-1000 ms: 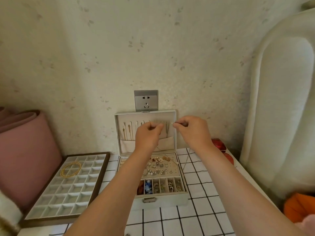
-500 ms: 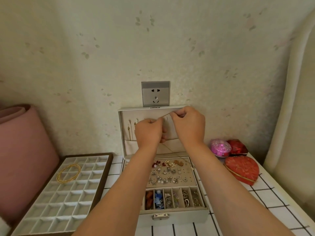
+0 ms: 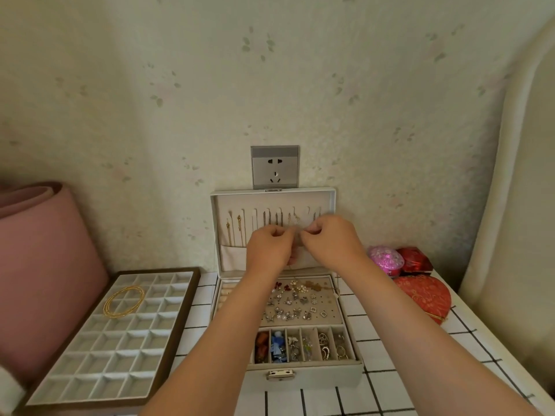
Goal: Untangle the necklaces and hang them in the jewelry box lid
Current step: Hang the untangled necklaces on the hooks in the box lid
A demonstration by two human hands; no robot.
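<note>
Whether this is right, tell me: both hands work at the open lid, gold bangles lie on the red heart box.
Not quite: the head view shows the gold bangles on the divided tray; left hand and right hand do work at the open lid.

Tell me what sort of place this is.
Likely a home bedroom corner: floral wallpaper with a wall socket, an open jewelry box on a grid-patterned tabletop, and a pink cushion beside it.
</note>
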